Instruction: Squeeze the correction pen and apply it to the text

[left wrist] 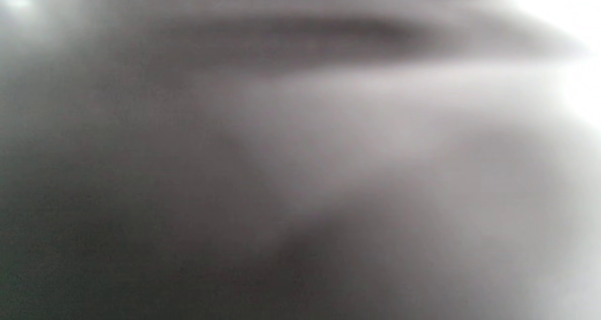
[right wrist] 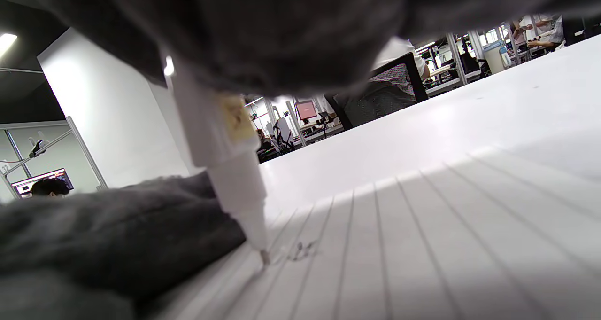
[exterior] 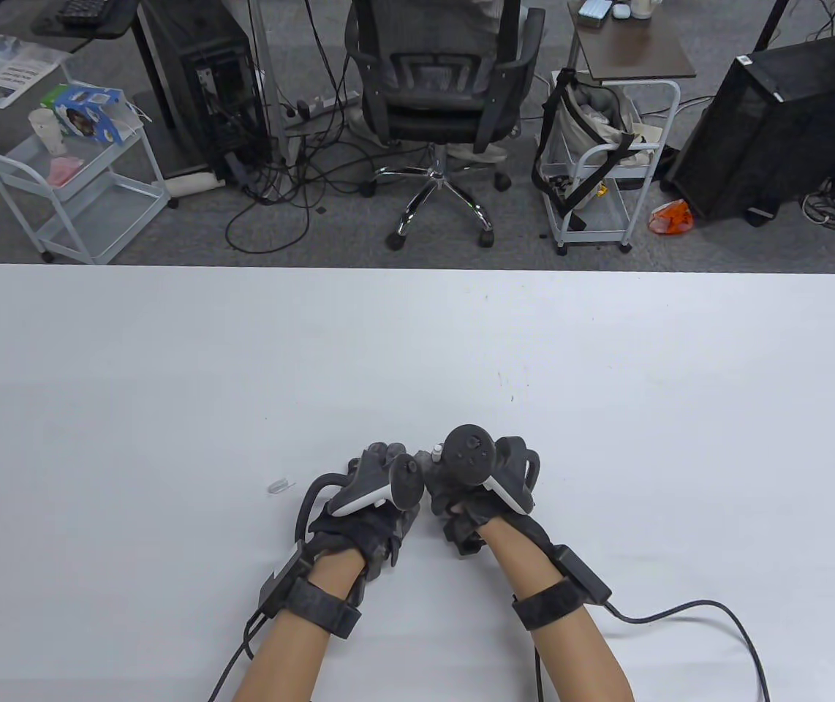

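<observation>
Applying step: right hand (exterior: 487, 486) grips white plastic correction pen (right wrist: 220, 146), tip down on lined white paper (right wrist: 422, 226) beside pencilled text (right wrist: 303, 252); left hand (exterior: 366, 497) alongside, grip unclear; next, squeeze and sweep across text.

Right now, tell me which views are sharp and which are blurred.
Table view: sharp, evenly lit, edges bowed. Left wrist view: wholly blurred grey, nothing readable. Right wrist view: pen tip and paper fairly sharp, the glove above and the left hand soft.

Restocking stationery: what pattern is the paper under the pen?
Ruled lines on white paper, clearest in right wrist view.
</observation>
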`<state>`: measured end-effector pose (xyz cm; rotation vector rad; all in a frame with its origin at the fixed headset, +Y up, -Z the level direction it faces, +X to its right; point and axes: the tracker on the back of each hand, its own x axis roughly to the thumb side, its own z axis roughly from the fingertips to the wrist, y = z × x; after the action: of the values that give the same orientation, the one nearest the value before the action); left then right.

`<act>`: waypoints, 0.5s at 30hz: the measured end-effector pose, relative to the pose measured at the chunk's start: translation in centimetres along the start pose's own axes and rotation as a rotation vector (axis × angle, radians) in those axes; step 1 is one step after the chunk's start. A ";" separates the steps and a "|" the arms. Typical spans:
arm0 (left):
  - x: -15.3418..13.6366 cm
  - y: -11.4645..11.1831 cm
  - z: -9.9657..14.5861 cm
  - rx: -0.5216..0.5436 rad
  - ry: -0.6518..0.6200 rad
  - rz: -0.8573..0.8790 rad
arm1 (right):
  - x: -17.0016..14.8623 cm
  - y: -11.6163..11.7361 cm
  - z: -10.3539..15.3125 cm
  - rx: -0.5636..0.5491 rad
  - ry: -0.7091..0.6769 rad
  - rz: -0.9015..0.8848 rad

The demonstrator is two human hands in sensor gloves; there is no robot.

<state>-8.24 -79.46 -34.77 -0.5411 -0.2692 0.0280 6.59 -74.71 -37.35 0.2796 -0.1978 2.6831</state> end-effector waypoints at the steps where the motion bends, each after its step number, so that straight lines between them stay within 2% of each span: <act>1: 0.0 0.0 0.0 0.000 0.000 0.000 | 0.0 0.0 0.0 -0.002 0.004 0.001; 15: 0.0 0.0 0.0 -0.002 0.001 0.000 | 0.1 0.1 0.1 -0.012 0.001 -0.004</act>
<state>-8.25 -79.47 -34.76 -0.5427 -0.2685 0.0273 6.51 -74.75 -37.22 0.2748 -0.2120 2.6771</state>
